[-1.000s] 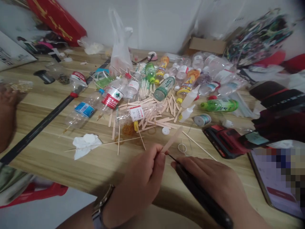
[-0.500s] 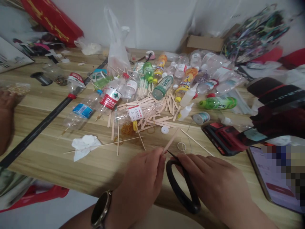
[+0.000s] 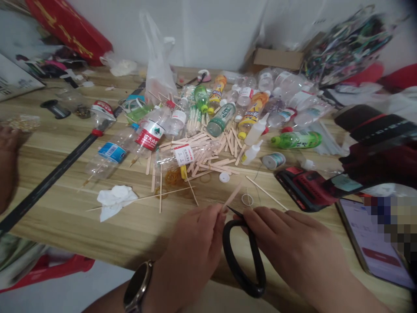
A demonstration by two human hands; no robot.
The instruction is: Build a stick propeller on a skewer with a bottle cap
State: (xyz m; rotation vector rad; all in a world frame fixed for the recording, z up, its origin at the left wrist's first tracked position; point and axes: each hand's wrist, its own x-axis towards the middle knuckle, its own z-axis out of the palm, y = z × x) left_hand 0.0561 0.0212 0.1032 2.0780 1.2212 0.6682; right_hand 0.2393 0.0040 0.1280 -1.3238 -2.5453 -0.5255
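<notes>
Near the front edge of the wooden table, my left hand (image 3: 198,243) pinches a flat wooden craft stick (image 3: 233,194) that points up and away. My right hand (image 3: 289,243) grips a pair of black-handled scissors (image 3: 244,265); one handle loop hangs below the fingers. The dark tip of the scissors meets the stick close to my left fingertips. How far it goes into the wood I cannot tell. Beyond my hands lie a pile of craft sticks (image 3: 224,167), a white ring (image 3: 247,199) and a thin skewer (image 3: 265,193).
Plastic bottles (image 3: 221,119) crowd the middle and back. A red and black power tool (image 3: 306,191) and a phone (image 3: 374,248) are at the right. A black tube with a bottle top (image 3: 61,169) crosses the left, near another person's hand (image 3: 6,161). A crumpled tissue (image 3: 116,200) lies front left.
The scissors' handle loop has shifted slightly left and down, and turned a little. Both hands keep their hold, and the view has moved slightly.
</notes>
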